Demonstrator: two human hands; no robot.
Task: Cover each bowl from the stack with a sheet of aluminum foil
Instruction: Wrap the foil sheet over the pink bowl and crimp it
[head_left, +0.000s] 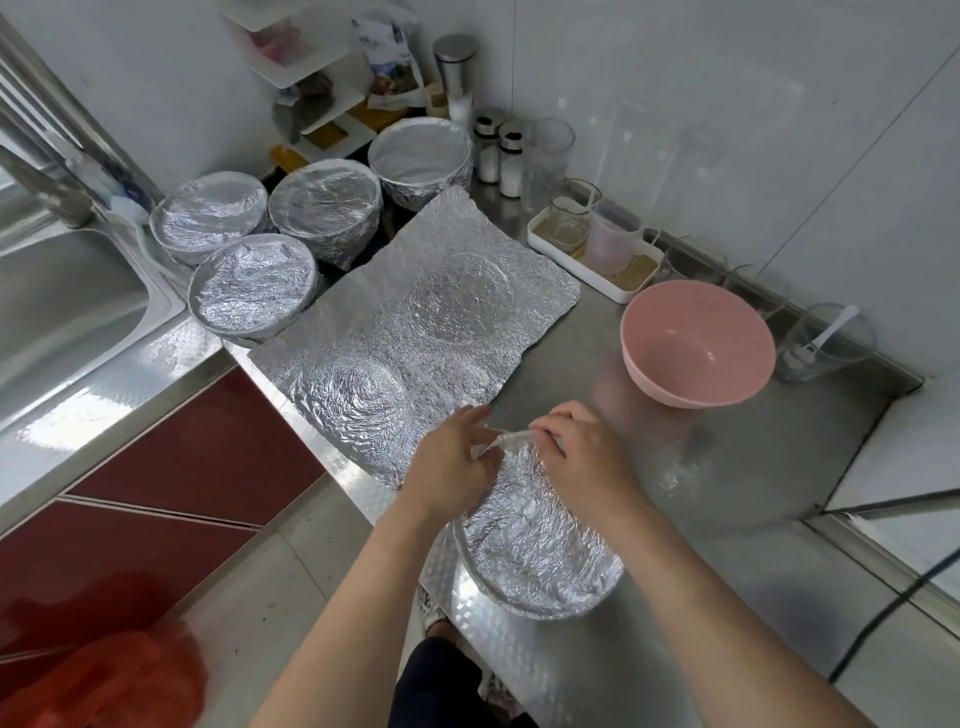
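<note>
A bowl wrapped in crinkled foil (540, 551) stands near the front edge of the steel counter (727, 467). My left hand (452, 462) and my right hand (582, 457) both pinch the foil at the bowl's far rim. An uncovered pink bowl (696, 343) sits to the right, farther back. Loose foil sheets (415, 332) with round bowl imprints lie flat on the counter's left part. Several foil-covered bowls (254, 288) are grouped at the back left beside the sink.
A steel sink (62, 312) lies at the left. A white tray with glass cups (592, 244), salt shakers (498, 150) and a glass with a white spoon (826, 338) line the back wall. A white shelf rack (311, 78) stands in the corner.
</note>
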